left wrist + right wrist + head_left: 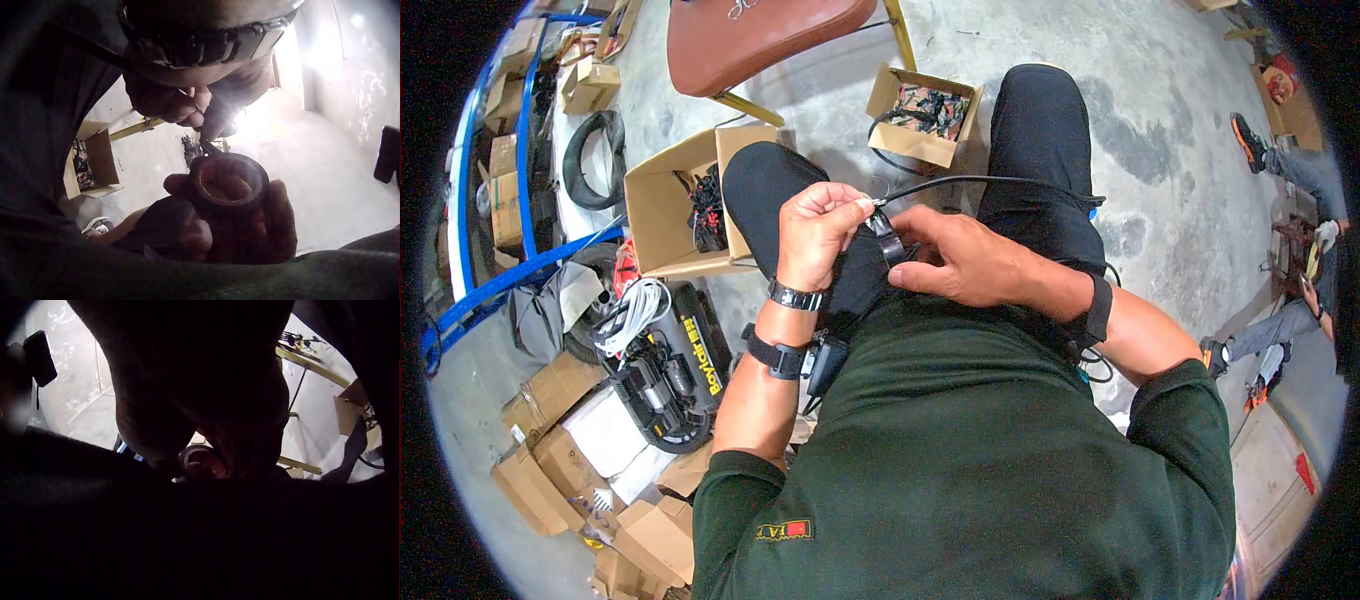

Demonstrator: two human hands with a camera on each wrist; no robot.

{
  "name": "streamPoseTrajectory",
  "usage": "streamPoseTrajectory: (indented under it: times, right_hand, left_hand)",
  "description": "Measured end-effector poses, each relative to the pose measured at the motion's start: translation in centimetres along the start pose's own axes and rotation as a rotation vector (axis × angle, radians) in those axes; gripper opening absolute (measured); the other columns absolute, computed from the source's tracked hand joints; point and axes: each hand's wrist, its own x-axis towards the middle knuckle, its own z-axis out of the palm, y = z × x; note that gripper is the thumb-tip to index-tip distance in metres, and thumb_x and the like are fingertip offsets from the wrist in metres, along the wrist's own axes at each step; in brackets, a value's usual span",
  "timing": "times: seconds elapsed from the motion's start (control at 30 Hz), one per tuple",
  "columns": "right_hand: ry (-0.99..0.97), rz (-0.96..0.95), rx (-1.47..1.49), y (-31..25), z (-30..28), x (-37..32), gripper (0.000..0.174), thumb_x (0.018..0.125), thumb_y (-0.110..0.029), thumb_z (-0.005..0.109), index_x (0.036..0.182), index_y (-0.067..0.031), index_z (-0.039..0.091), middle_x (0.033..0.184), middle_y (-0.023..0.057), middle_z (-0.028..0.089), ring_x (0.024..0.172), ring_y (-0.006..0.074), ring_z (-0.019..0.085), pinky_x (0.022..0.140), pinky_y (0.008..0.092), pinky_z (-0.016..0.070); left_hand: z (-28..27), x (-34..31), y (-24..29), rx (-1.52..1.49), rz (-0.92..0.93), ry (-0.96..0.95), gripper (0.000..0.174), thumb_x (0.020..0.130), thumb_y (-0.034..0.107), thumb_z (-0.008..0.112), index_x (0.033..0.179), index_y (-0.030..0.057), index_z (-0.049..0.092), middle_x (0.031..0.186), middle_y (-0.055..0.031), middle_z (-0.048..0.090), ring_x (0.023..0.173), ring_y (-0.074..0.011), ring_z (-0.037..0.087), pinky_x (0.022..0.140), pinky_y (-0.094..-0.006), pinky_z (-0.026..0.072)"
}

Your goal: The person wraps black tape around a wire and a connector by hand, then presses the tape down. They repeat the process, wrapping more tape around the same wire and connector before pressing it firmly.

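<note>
A roll of black tape [887, 240] hangs between the hands above the lap. The right hand [965, 262] holds the roll with fingers and thumb around it; in the left wrist view the ring [230, 181] shows its open centre, with the right hand's fingers behind it. With thumb and forefinger the left hand [820, 228] pinches the end of a black cable [990, 181] just above the roll. A dark strip runs from the roll up to the left fingers in the left wrist view. The right wrist view is dark, with part of the roll [203, 461] visible.
Two open cardboard boxes stand on the floor beyond the knees, one with dark cables [707, 210], one with small packets [930, 112]. A brown chair [760, 40] is ahead. Left are a black machine [662, 385], cartons and blue shelving. Another person is at the right.
</note>
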Motion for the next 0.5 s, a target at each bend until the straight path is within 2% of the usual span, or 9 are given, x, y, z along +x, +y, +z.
streamPoseTrajectory:
  times: [0.03,0.13,0.23,0.33,0.5]
  right_hand:
    - [0.041,-0.014,0.033,0.0,0.1,-0.1,0.052,0.087,-0.037,0.069,0.119,0.0004,0.053,0.097,0.021,0.068,0.084,0.0344,0.068,0.077,0.0443,0.0519]
    - [-0.006,0.056,0.083,-1.5,-0.7,-0.5,0.059,0.085,-0.034,0.071,0.129,-0.0013,0.048,0.099,0.019,0.067,0.083,0.0338,0.068,0.077,0.0434,0.0526]
    - [-0.092,-0.11,-0.029,-1.6,-1.1,-0.1,0.065,0.083,-0.031,0.073,0.134,-0.0043,0.042,0.095,0.0172,0.066,0.082,0.0324,0.068,0.074,0.0421,0.0532]
    - [-0.132,-0.108,0.004,-2.3,-1.8,0.4,0.064,0.082,-0.013,0.073,0.138,-0.0094,0.042,0.09,0.0122,0.062,0.081,0.0192,0.065,0.073,0.0336,0.0538]
    - [-0.177,-0.12,-0.112,-3.5,-3.0,1.5,0.062,0.076,-0.004,0.071,0.133,-0.0074,0.046,0.094,0.012,0.062,0.08,0.0208,0.066,0.072,0.0337,0.0545]
  left_hand:
    - [-0.1,0.0,0.0,0.0,-0.001,-0.001,0.006,0.084,0.005,0.072,0.087,0.0027,0.068,0.064,0.0032,0.06,0.049,-0.0033,0.045,0.044,-0.0187,0.0319]
    - [-0.1,0.0,-0.1,-0.018,-0.014,-0.024,0.006,0.084,0.005,0.071,0.088,0.0025,0.068,0.065,0.0026,0.061,0.049,-0.0035,0.046,0.044,-0.0187,0.0326]
    - [-0.1,-0.1,-0.2,-0.018,-0.012,-0.031,0.006,0.085,0.005,0.071,0.089,0.0022,0.068,0.067,0.0017,0.062,0.049,-0.004,0.047,0.044,-0.0187,0.0326]
    - [-0.4,0.0,-0.7,-0.021,0.01,-0.043,0.007,0.086,0.007,0.07,0.091,0.002,0.068,0.069,0.0011,0.063,0.05,-0.0042,0.047,0.044,-0.0187,0.0331]
    - [-0.5,-0.2,-0.7,-0.018,0.024,-0.053,0.008,0.088,0.008,0.069,0.092,0.0015,0.068,0.07,0.0014,0.064,0.05,-0.0042,0.048,0.044,-0.0187,0.0345]
